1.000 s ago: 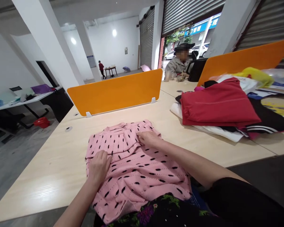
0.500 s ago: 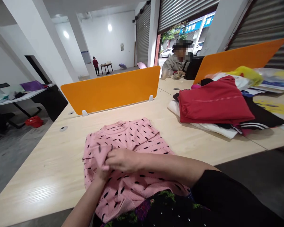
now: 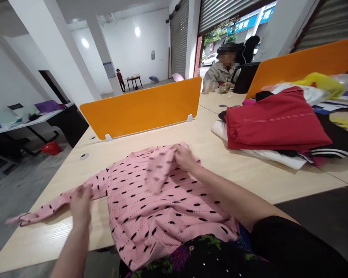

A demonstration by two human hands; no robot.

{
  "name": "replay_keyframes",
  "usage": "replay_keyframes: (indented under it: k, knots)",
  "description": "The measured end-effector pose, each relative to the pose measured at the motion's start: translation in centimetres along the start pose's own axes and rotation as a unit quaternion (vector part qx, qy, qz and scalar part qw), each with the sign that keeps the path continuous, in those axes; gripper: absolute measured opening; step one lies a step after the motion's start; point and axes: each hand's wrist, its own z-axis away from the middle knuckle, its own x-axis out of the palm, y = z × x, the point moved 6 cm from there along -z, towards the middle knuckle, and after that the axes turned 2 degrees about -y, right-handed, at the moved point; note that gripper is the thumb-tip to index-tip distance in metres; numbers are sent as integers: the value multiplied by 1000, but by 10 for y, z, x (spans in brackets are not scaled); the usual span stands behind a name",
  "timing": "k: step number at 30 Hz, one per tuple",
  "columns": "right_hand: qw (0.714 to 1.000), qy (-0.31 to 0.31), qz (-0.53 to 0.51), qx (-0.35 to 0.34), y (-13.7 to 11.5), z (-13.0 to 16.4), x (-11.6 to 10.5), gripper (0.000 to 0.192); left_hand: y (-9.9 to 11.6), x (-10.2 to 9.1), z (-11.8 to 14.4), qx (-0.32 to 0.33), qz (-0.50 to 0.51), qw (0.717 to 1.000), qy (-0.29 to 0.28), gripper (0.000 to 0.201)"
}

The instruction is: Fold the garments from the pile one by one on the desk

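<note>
A pink knit sweater [image 3: 133, 208] with black dashes lies front up on the table, its hem reaching my lap. Its left-side sleeve [image 3: 55, 204] stretches out over the tabletop, with the cuff end blurred near the table's edge. Over the middle of that sleeve is my left hand [image 3: 81, 202], blurred, its fingers loosely apart and gripping nothing that I can make out. Near the shoulder on the right, my right hand [image 3: 184, 156] is closed on the other sleeve [image 3: 161, 170], which is raised and hangs blurred across the chest of the sweater.
A folded red garment [image 3: 275, 119] tops a clothes pile at the right. An orange divider [image 3: 145, 108] stands along the back of the wooden table [image 3: 208, 144]. Across the table sits a person [image 3: 220, 73]. A red bag [image 3: 50, 148] is on the floor at left.
The left-side sleeve, bunched over the sweater before, now extends out to the left. My left hand has moved left, away from my right hand. My right hand has moved up and right with the other sleeve.
</note>
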Motion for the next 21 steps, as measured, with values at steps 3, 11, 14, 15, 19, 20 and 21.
replay_keyframes:
  k: [3,11,14,15,19,20,21]
  knots:
    - [971,64,76,218,75,-7,-60,35,8,43,53,173,-209,956,-114,56]
    - [977,17,211,-38,79,49,-34,46,3,100,85,315,-457,795,-246,57]
    - [963,-111,214,-117,61,66,26,51,4,113,78,284,-502,771,-269,59]
    - [960,-132,221,-110,62,65,38,53,5,118,74,278,-510,766,-275,59]
    - [960,-145,236,-53,78,26,56,54,12,144,45,274,-519,753,-299,57]
    - [960,-139,238,-42,80,13,57,53,14,151,35,272,-519,751,-304,56]
    - [962,-132,239,-32,81,1,57,53,17,159,24,270,-521,749,-307,54]
